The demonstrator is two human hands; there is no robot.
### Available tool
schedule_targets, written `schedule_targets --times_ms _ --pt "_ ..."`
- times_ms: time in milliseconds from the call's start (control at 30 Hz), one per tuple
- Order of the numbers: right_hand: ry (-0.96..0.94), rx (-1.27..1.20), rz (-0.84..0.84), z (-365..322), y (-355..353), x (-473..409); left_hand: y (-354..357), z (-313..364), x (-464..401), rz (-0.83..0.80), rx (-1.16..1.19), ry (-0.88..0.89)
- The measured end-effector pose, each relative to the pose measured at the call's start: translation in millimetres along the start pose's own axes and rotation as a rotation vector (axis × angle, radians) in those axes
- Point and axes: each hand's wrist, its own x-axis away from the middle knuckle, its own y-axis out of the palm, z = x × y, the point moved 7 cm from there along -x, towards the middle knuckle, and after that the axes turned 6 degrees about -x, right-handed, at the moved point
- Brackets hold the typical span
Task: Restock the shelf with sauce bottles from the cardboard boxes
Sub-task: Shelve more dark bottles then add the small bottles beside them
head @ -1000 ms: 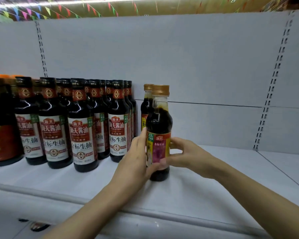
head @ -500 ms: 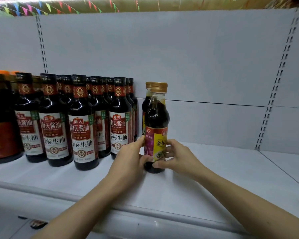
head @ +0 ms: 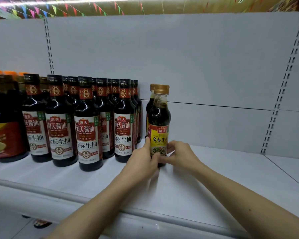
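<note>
Sauce bottle (head: 159, 121) upright between left hand (head: 141, 157) and right hand (head: 181, 154)

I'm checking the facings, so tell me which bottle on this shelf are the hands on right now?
The front gold-capped bottle with the yellow label; the left hand and right hand hold its base. The black-capped bottles stand untouched beside it.

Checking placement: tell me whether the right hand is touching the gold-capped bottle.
Touching. Head view shows the right hand with fingers curled against the gold-capped bottle.
</note>
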Motion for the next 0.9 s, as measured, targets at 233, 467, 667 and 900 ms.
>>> schedule_targets --times_ms 233,467,667,900 --pt "0.005 0.01 0.081 -7 3 -10 3 6 -9 -0.139 0.069 -0.026" --pt "0.041 0.029 0.093 -9 7 -17 10 -8 -26 -0.164 0.183 -0.077" --pt "0.027 -0.006 0.103 -5 9 -20 9 -16 -33 -0.134 0.216 -0.074" --pt "0.021 -0.061 0.058 13 16 -25 -10 -8 -50 0.2 0.321 -0.023"
